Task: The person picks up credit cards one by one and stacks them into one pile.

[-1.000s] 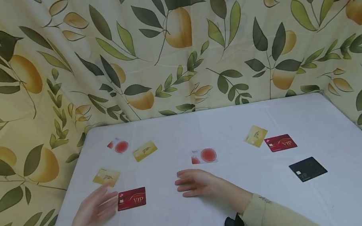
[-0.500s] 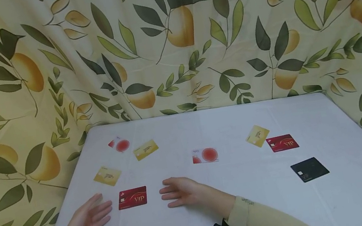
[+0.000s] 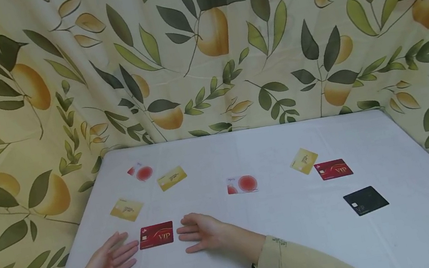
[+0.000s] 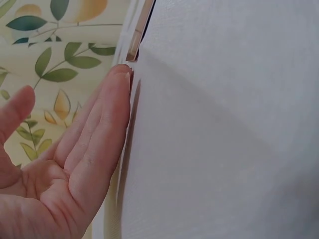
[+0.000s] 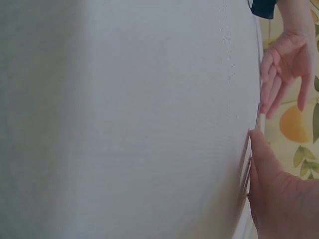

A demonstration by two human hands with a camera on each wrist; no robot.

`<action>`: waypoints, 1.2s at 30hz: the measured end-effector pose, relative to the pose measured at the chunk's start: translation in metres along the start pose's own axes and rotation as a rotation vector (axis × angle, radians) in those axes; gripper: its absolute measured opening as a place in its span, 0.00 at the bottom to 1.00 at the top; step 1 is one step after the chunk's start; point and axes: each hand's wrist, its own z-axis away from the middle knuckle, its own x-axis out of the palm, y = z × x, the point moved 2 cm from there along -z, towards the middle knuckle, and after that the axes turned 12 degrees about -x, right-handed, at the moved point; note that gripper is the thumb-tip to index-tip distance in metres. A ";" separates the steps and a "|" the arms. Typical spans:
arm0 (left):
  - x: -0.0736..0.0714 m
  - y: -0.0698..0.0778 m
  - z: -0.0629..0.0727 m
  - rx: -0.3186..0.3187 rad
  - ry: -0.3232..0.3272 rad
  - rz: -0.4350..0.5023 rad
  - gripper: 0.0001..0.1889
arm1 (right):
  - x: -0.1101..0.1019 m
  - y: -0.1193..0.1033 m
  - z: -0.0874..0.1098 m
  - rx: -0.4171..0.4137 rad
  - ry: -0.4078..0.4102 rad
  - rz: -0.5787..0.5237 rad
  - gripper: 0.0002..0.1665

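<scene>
A red VIP card (image 3: 156,235) lies flat on the white table between my two hands. Just left of it is my left hand (image 3: 105,263), palm turned inward, fingers extended and fingertips close to the card's edge. On the card's other side my right hand (image 3: 206,233) points its straight fingers at it, a small gap away. Neither hand holds anything. In the left wrist view the left hand (image 4: 84,159) has its thumb spread and its lower edge along the tabletop. The right wrist view shows part of the right hand (image 5: 279,189), with the left hand (image 5: 286,62) facing it.
Behind the left hand lie a gold card (image 3: 126,210), another gold card (image 3: 172,178) and a white card with a red circle (image 3: 141,172). A similar white card (image 3: 242,184) lies mid-table. Rightward are a gold card (image 3: 304,161), a red VIP card (image 3: 333,169) and a black card (image 3: 366,200).
My right hand has moved left across the table toward the red VIP card. My left hand drew back off the gold card's edge, then edged slightly right again. The cards lie where they were.
</scene>
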 end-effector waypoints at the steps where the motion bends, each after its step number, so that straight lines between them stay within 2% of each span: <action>1: 0.000 0.000 -0.001 -0.001 -0.006 0.000 0.38 | 0.001 0.000 0.000 -0.003 0.001 -0.005 0.31; 8: 0.002 -0.005 -0.003 -0.028 -0.029 -0.013 0.38 | 0.004 0.002 0.002 -0.002 0.003 -0.021 0.31; 12: 0.004 -0.005 -0.004 -0.022 -0.015 -0.022 0.38 | 0.004 0.002 0.000 -0.003 0.019 -0.029 0.31; 16: 0.006 -0.004 -0.004 -0.025 -0.012 -0.008 0.38 | 0.004 0.002 -0.002 -0.012 0.040 -0.047 0.30; 21: 0.008 -0.003 -0.003 -0.028 -0.041 0.028 0.37 | 0.005 0.002 -0.002 -0.032 0.051 -0.065 0.29; 28: 0.013 -0.001 -0.004 -0.028 -0.005 0.083 0.35 | 0.006 0.002 -0.004 -0.059 0.079 -0.078 0.29; 36: 0.015 -0.002 -0.005 -0.018 0.028 0.101 0.35 | 0.005 0.003 -0.006 -0.067 0.099 -0.090 0.29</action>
